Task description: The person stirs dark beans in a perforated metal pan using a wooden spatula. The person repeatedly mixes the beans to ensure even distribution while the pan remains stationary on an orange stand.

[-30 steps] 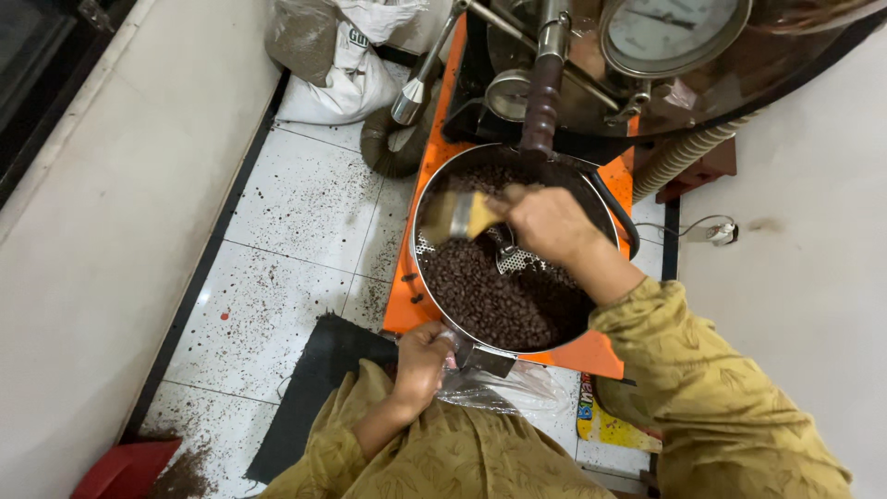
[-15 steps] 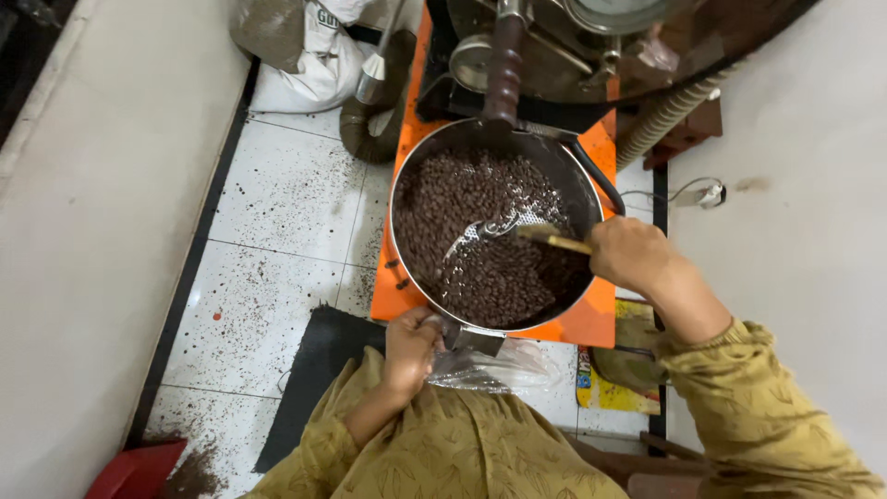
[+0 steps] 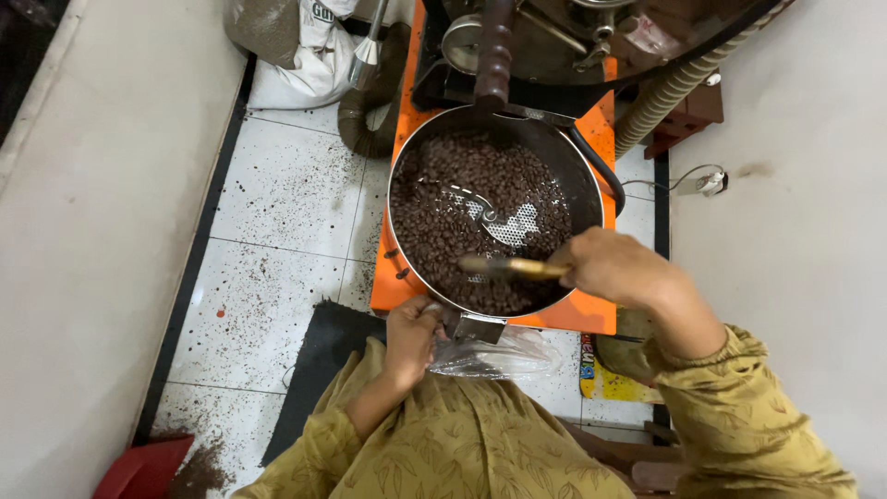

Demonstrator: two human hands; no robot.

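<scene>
Our right hand (image 3: pixel 614 268) grips a brush (image 3: pixel 506 267) over the beans (image 3: pixel 467 208), while our left hand (image 3: pixel 413 334) clutches a plastic bag (image 3: pixel 494 354) below the pan (image 3: pixel 591 185).

The person is wearing an olive-yellow top with a faint leaf print, its long sleeves (image 3: pixel 739 407) gathering at the wrists.

Shiny metal tray (image 3: pixel 591 185) — matt beans (image 3: pixel 443 212)

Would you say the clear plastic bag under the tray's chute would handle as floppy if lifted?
Probably floppy: the clear plastic bag looks thin and crumpled, sagging where the left hand grips it. Likely light, since it appears nearly empty. Its glossy film may be slippery.
</scene>
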